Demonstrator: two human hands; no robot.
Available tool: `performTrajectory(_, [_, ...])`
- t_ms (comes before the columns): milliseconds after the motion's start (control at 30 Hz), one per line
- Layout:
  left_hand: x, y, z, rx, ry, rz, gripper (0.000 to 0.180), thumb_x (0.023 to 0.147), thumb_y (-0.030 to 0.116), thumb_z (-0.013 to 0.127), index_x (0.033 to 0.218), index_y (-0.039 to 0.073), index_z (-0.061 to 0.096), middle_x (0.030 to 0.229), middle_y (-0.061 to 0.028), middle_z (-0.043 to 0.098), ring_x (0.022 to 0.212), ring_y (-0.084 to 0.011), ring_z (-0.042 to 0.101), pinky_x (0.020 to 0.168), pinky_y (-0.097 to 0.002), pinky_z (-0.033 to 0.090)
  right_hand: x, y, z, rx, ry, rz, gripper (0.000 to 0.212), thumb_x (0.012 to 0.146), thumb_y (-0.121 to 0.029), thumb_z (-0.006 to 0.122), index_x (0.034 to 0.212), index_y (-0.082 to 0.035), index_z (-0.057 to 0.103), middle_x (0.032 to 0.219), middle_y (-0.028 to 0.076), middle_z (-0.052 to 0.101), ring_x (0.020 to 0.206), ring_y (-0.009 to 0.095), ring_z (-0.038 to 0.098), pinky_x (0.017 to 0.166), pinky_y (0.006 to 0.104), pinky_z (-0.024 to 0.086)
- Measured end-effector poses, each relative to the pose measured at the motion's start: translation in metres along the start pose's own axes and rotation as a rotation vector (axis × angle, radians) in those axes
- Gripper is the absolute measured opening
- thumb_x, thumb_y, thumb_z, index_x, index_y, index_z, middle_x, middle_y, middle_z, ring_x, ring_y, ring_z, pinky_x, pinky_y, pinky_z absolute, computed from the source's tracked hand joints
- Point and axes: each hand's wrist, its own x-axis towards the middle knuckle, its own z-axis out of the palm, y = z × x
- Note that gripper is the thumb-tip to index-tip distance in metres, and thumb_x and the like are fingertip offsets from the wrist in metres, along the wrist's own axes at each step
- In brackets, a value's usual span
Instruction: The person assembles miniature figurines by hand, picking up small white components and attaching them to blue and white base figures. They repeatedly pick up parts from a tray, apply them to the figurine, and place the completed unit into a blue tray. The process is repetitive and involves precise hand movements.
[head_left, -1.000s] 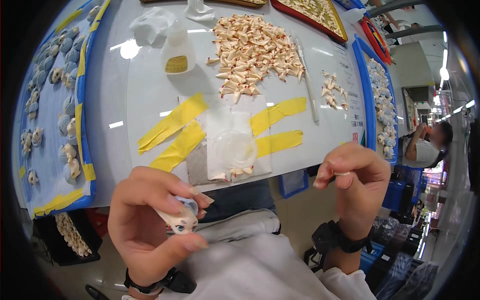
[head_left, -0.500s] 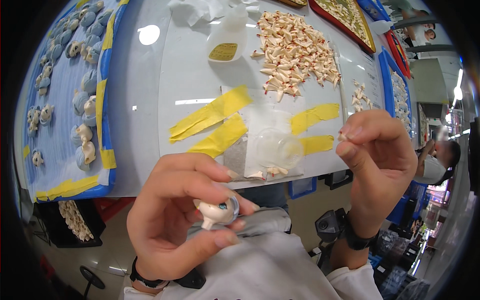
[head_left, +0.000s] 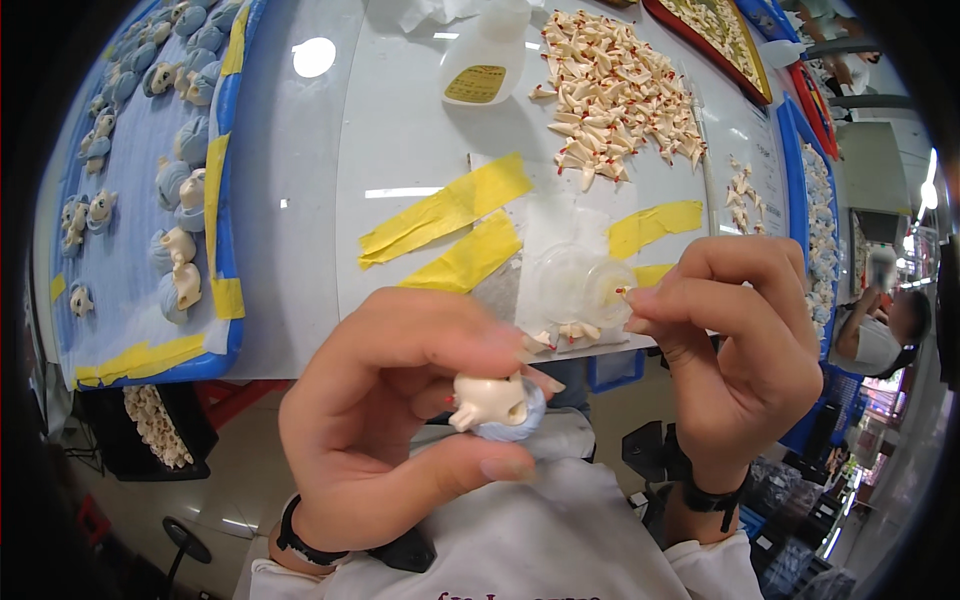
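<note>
My left hand (head_left: 400,420) is closed around a small cream figurine head (head_left: 490,398) with pale blue hair. The head is turned so a round hole shows in its side, and my fingers cover part of it. To the right, my right hand (head_left: 735,345) pinches a tiny cream piece with a red tip (head_left: 621,292) between thumb and forefinger. Most of that piece is hidden by the fingertips. Just left of those fingertips stands a small clear plastic cup (head_left: 570,285) on white paper. Several red-tipped cream pieces (head_left: 578,331) lie by the table's near edge.
A blue-rimmed tray (head_left: 228,180) with several blue-haired figurine parts stands at left. Yellow tape strips (head_left: 450,210) cross the table (head_left: 300,240). Behind are a translucent bottle (head_left: 487,55) and a pile of cream pieces (head_left: 620,95). Another person (head_left: 875,335) sits at far right.
My left hand has shifted right and turned the figurine head, hiding its painted eye and showing the hole. My right hand has come left and down, bringing the small piece beside the cup.
</note>
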Motion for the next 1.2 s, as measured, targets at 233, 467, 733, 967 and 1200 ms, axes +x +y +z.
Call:
performTrajectory(233, [0.0,0.002,0.011,-0.082,0.02,-0.092,0.049,0.064,0.024,0.078,0.095,-0.001,0.048,0.089,-0.0134,0.052,0.076,-0.0237,0.06,0.062,-0.0279,0.051,-0.009,-0.01,-0.005,0.524,0.039,0.114,0.021,0.066,-0.007,0.073,0.077,-0.004,0.056,0.077,0.006,0.048,0.068,0.011,0.043,0.061,0.0201,0.033])
performTrajectory(467, [-0.002,0.001,0.006,0.101,-0.067,0.031,0.046,0.065,0.025,0.077,0.094,-0.001,0.052,0.087,-0.013,0.054,0.071,-0.0187,0.057,0.065,-0.0285,0.048,-0.016,-0.023,0.004,0.531,-0.042,0.082,0.017,0.069,-0.008,0.072,0.078,-0.009,0.058,0.075,0.005,0.05,0.066,0.012,0.048,0.058,0.0216,0.037])
performTrajectory(733, [-0.011,0.001,-0.005,0.356,-0.119,0.188,0.041,0.066,0.021,0.076,0.095,-0.002,0.057,0.085,-0.0107,0.054,0.071,-0.0185,0.056,0.064,-0.028,0.047,-0.016,-0.022,-0.005,0.42,-0.144,0.001,0.027,0.066,-0.012,0.075,0.087,-0.008,0.059,0.083,0.007,0.052,0.071,0.013,0.05,0.064,0.0245,0.038])
performTrajectory(967, [0.004,0.008,0.023,0.904,-0.218,0.557,0.037,0.058,0.014,0.078,0.092,0.008,0.064,0.088,-0.0071,0.058,0.076,-0.0198,0.056,0.064,-0.029,0.044,-0.027,-0.032,-0.012,1.147,-0.096,0.712,0.042,0.069,-0.012,0.072,0.101,0.001,0.047,0.1,0.014,0.053,0.083,0.014,0.053,0.074,0.0258,0.043])
performTrajectory(1200, [0.012,0.094,-0.075,1.693,0.313,0.343,0.039,0.086,0.021,0.05,0.12,0.003,0.044,0.122,-0.0124,0.047,0.114,-0.0245,0.042,0.096,-0.0367,0.032,-0.038,0.128,-0.138,0.116,0.2,0.771,0.025,0.079,-0.012,0.056,0.101,0.0,0.057,0.082,0.006,0.058,0.071,0.008,0.052,0.066,0.0213,0.041])
